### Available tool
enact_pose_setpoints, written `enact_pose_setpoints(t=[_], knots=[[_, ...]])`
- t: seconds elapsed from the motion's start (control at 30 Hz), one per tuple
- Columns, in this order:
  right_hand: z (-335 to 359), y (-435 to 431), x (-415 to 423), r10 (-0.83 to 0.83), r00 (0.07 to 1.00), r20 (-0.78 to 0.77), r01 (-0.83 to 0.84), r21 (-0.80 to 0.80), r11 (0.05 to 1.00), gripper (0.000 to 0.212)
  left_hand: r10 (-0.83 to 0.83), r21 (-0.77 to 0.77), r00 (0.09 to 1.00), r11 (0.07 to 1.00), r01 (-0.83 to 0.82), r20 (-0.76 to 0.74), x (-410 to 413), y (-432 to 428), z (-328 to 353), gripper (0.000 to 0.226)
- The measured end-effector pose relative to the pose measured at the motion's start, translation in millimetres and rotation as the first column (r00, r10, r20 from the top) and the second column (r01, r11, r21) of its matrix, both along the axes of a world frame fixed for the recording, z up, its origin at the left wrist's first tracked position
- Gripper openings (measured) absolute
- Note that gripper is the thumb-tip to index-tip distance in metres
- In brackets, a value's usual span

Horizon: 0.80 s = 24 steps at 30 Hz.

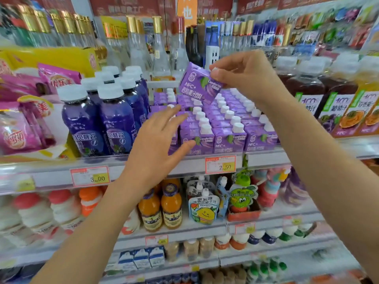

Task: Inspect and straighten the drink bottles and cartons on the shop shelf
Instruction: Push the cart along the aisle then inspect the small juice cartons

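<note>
— Forearms [92, 232] nearest, both bare, stretched up toward the middle shelf [184, 162]. Where to find the carton [199, 85]?

— Far centre, held clear above the rows of cartons [225, 128], tilted. Pinched at its white cap corner by the right grip [242, 76], fingers curled.

— And the left grip [155, 140]?

— Spread flat, holding nothing. Hovering at the near left end of the rows, thumb by the face of the front box [196, 140]; touching or not, hard to tell.

— How best to set it back?

— Probably like this: turn upright first, printed face to the near side, cap matching the neighbours. Lower straight down rather than at a slant, so as not to snag the caps around. Brace the neighbouring boxes with the flat palm meanwhile. Free slot: cannot tell, hidden under the left palm. Finish by nudging flush with the shelf lip above the price tag [220, 165].

— Materials and shapes?

— Coated card, purple, smooth with a slight sheen; boxy, sloped top, round white screw cap. Likely light and easy to dent, so pinch gently, better across the body than by the cap alone. Left of the rows: dark blue plastic bottles [98, 119], rounded shoulders, broad white caps, glossy and probably slippery. Right: taller juice bottles [336, 107] with bright printed labels.
</note>
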State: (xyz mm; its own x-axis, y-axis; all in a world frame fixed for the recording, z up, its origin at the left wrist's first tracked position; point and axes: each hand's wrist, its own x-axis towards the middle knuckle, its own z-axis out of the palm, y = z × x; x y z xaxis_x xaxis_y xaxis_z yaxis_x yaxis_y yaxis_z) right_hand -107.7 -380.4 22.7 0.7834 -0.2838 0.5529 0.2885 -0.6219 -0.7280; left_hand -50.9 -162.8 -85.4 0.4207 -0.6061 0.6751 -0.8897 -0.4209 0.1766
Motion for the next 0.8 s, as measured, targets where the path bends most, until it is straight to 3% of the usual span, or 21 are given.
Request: enact_pose_setpoints(t=[0.1,0.2,0.43,0.8], knots=[[18.2,-8.8,56.9,-0.110,0.994,0.012,0.111,-0.090,0.990,0.007,0.012,0.086,0.993,0.996,-0.022,0.115,18.8,-8.5,-15.3,0.055],[27.3,-20.8,110.7,-0.195,0.981,0.016,0.195,-0.142,0.970,0.010,0.037,0.071,0.979,0.996,-0.052,0.200,24.8,-12.4,-25.7,0.048],[1.2,-43.1,195.0,-0.284,0.948,-0.146,0.232,-0.295,0.927,0.014,0.075,0.007,0.962,0.997,-0.079,0.262,24.9,-14.6,-28.5,0.041],[-10.4,-44.4,232.8,-0.321,0.909,-0.265,0.234,-0.313,0.921,0.017,0.109,-0.011,0.952,0.994,-0.111,0.287,25.8,-16.8,-30.4,0.038]])
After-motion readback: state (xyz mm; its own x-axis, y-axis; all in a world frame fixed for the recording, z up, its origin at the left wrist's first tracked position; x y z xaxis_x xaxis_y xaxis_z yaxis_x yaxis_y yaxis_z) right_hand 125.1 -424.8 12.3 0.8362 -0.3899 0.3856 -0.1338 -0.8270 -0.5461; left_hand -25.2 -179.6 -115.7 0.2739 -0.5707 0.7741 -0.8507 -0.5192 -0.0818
